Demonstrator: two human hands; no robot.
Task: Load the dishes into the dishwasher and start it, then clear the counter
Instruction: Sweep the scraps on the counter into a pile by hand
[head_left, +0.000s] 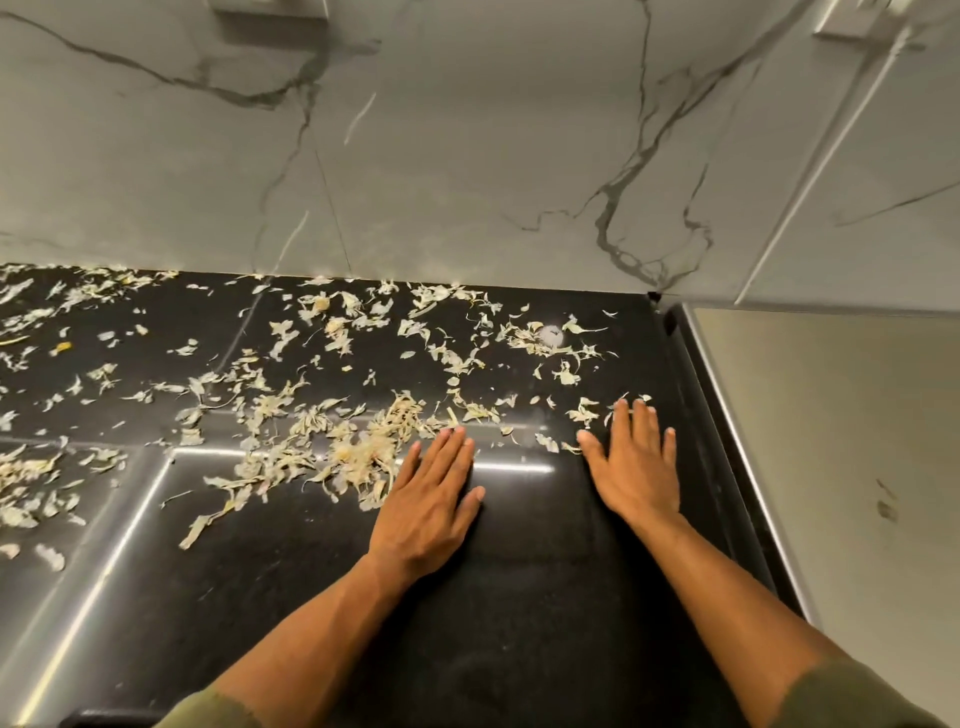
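Note:
Pale vegetable peelings (358, 447) lie scattered over the glossy black counter (519, 571), thickest in a heap near the middle. My left hand (428, 506) lies flat on the counter with straight fingers, its fingertips touching the right edge of that heap. My right hand (636, 470) is also flat and spread, close to the counter's right edge, with a few loose peelings at its fingertips. Neither hand holds anything. No dishes or dishwasher are in view.
A grey marble-patterned wall (467, 156) rises behind the counter. The counter ends at a rounded right edge (722, 467), with a beige floor (857, 467) below. More peelings (31, 483) spread toward the left edge of view.

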